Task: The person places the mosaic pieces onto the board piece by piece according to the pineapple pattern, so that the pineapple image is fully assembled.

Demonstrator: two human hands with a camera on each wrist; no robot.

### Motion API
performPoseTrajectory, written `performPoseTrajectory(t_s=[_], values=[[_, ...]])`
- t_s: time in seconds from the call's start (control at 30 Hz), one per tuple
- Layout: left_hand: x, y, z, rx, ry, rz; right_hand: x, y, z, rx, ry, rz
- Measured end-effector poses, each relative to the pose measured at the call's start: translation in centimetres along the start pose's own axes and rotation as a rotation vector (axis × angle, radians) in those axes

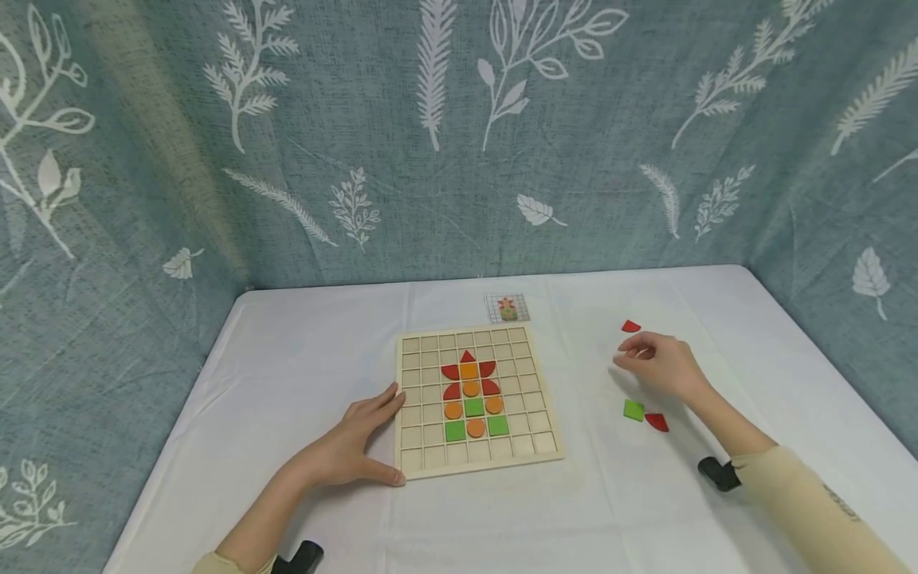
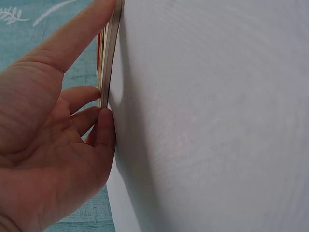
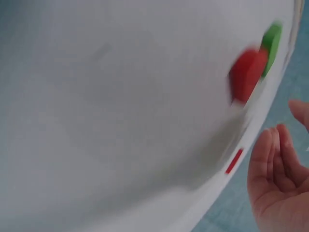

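Left hand point(image 1: 355, 446) flat, fingers straight against board point(image 1: 409, 470) edge. Right hand point(image 1: 656, 363) right of board, loosely curled, holding nothing visible.

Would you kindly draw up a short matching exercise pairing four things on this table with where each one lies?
Things:
1. left hand
2. green square
3. pattern card
4. right hand

Places:
A. just behind the wooden grid board
B. against the board's left edge
C. beside a red piece, right of the board
D. between the two loose red pieces on the cloth

Pairs: 1-B, 2-C, 3-A, 4-D
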State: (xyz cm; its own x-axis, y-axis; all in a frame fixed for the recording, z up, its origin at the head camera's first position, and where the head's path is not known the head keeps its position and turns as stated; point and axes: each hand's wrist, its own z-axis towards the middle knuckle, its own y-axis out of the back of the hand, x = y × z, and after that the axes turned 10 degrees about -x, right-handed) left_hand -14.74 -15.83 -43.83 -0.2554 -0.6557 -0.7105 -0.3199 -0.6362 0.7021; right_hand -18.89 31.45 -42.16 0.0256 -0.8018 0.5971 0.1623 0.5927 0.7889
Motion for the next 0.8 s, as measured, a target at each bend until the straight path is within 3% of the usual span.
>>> performPoseTrajectory(t_s=[0.3, 0.5, 0.8], values=[[0.1, 0.1, -0.1, 0.006, -0.006, -0.001, -1.1, 0.3, 4.0, 0.003, -0.119, -0.054], [0.2, -0.1, 0.0, 0.012, -0.006, -0.011, -1.6, -0.2, 5.3, 0.016, -0.091, -0.107], [0.3, 0.1, -0.1, 0.001, -0.016, -0.002, -1.7, -0.4, 5.2, 0.052, -0.067, -0.056]])
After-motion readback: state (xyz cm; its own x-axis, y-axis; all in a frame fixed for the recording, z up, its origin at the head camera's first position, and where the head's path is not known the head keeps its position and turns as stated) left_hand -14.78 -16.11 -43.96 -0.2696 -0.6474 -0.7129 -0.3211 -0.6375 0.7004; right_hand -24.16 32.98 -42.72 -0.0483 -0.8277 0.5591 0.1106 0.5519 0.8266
